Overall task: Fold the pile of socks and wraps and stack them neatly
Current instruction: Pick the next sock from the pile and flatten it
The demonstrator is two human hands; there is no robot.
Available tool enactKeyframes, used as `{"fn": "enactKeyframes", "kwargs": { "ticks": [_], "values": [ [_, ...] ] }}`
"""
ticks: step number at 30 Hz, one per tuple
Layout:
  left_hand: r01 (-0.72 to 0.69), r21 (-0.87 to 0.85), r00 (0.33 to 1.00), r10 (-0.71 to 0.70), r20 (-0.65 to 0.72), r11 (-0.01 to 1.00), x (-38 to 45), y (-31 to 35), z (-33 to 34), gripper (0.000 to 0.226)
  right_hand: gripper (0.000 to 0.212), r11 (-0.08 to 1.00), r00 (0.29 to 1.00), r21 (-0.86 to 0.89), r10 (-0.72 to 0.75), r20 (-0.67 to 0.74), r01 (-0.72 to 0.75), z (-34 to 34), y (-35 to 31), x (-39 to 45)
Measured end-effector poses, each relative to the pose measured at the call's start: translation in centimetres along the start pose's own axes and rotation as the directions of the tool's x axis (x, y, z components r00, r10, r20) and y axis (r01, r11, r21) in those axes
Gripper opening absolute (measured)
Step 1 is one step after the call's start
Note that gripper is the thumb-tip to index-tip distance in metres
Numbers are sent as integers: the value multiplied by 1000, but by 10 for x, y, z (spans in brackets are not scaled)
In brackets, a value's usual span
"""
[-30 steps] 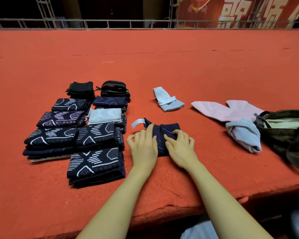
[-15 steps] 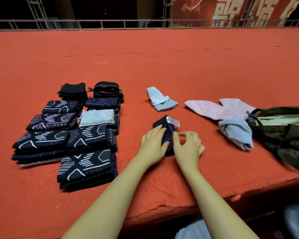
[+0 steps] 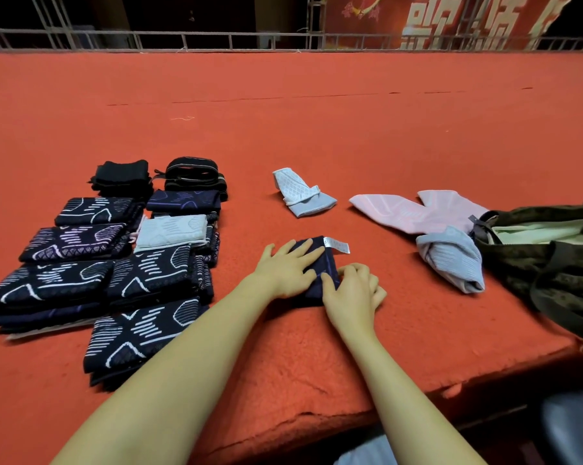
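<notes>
Pressing the folded navy wrap (image 3: 320, 263) flat at the tabletop's (image 3: 317, 129) near edge, the left hand (image 3: 288, 268) lies spread on it while the right hand (image 3: 352, 292), fingers curled, pinches its side; squaring edges and tucking the white tag (image 3: 337, 246) seems wise, since finished stacks (image 3: 115, 263) crowd the left and unfolded socks (image 3: 427, 226) and a bag (image 3: 552, 263) wait right.

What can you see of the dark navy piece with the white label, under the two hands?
The navy wrap is a dark knit fabric, folded into a small compact block that lies flat on the red carpet. A white label sticks out at its far right corner. The left hand presses flat on its top; the right hand, fingers curled, touches its right edge. Folded stacks lie apart to its left.
</notes>
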State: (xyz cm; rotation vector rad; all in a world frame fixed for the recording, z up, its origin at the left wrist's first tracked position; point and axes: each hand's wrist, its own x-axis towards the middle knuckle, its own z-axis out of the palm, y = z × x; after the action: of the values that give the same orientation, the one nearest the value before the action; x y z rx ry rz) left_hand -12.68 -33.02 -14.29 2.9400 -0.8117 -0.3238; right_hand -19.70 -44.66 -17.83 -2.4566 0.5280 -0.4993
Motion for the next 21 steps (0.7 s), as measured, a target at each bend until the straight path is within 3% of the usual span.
{"fn": "enactKeyframes", "kwargs": {
  "ticks": [3,5,8,12,16,21],
  "values": [
    [-9,27,999,10,-42,1000,1,-3,0,52,23,999,999,12,-34,-11,34,1,1,1],
    [-23,-1,990,23,-140,1000,-2,-6,1,54,18,996,996,33,-82,-34,84,2,0,0],
    [-82,-37,949,67,-309,996,-13,-11,0,57,14,970,977,124,-200,-70,207,2,-3,-4],
    [-127,87,905,152,-396,988,-35,-28,-13,49,15,882,905,207,-400,-146,423,-11,-13,-11],
    [-229,151,785,274,-556,962,-63,-48,-32,54,22,791,813,199,-537,-226,579,-30,-35,-17],
    [-220,148,649,258,-716,964,-103,-69,-45,39,22,712,714,148,-620,-324,686,-42,-69,-26]
  ]
}}
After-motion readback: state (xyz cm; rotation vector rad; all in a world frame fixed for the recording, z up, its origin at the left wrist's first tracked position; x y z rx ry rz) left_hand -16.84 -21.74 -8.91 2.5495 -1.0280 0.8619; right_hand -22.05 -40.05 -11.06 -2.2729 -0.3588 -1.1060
